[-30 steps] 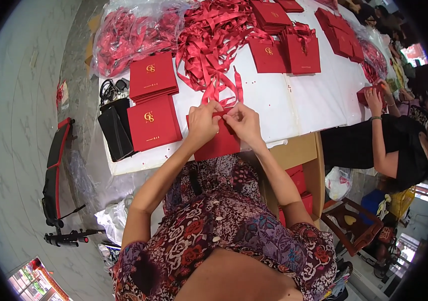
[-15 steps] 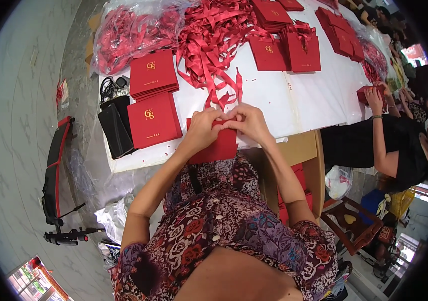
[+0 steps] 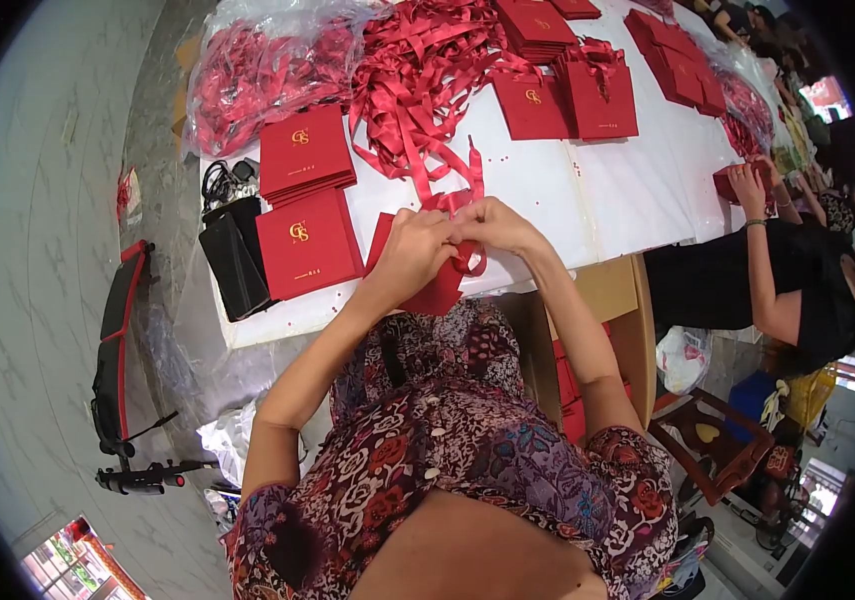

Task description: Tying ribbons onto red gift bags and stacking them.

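At the near edge of the white table, my left hand (image 3: pixel 414 250) grips a small red paper bag (image 3: pixel 437 296), which is tilted and partly hidden behind the fingers. Fingertips of my right hand (image 3: pixel 493 226) are pinched on a red ribbon (image 3: pixel 472 262) at the bag's upper edge, touching the left hand's fingers. A loop of that ribbon hangs beside the bag. Just beyond my hands lies a big tangle of loose red ribbons (image 3: pixel 417 85). To the left of my hands are two stacks of flat red bags, the nearer stack (image 3: pixel 309 245) and the farther stack (image 3: pixel 305 152).
A black pouch (image 3: pixel 232 262) and a cable (image 3: pixel 219 182) lie at the table's left edge. Clear plastic bags of ribbon (image 3: pixel 272 75) stand behind. More red bags (image 3: pixel 602 100) lie at the far right. An open cardboard box (image 3: pixel 627 335) stands right of my lap; a co-worker (image 3: pixel 772 270) works beyond.
The bag has tilted in my left hand. My right hand has drawn a ribbon loop out beside it, and the fingers of both hands have shifted closer together.
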`<control>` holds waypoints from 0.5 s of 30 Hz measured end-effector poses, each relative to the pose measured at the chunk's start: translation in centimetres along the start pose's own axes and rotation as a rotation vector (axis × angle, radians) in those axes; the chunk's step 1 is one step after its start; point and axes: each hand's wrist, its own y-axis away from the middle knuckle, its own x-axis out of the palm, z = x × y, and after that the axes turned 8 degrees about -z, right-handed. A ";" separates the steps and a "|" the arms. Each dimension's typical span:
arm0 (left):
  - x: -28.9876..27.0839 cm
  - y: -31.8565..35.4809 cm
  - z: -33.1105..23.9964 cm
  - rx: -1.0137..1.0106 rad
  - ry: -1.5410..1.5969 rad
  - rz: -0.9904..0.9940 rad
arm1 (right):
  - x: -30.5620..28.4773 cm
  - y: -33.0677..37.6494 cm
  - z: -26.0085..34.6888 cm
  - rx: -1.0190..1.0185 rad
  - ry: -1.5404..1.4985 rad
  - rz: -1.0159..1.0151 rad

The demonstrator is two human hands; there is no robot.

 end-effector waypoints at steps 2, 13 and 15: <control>0.4 0.1 0.0 -0.066 0.105 0.059 | 0.1 -0.7 -0.7 0.025 -0.052 -0.110; 0.4 0.3 2.6 -0.439 0.213 -0.132 | -2.2 4.4 0.7 -0.223 0.283 -0.145; 0.6 -0.1 2.8 -0.446 0.215 -0.154 | -2.1 5.0 1.2 -0.178 0.516 -0.042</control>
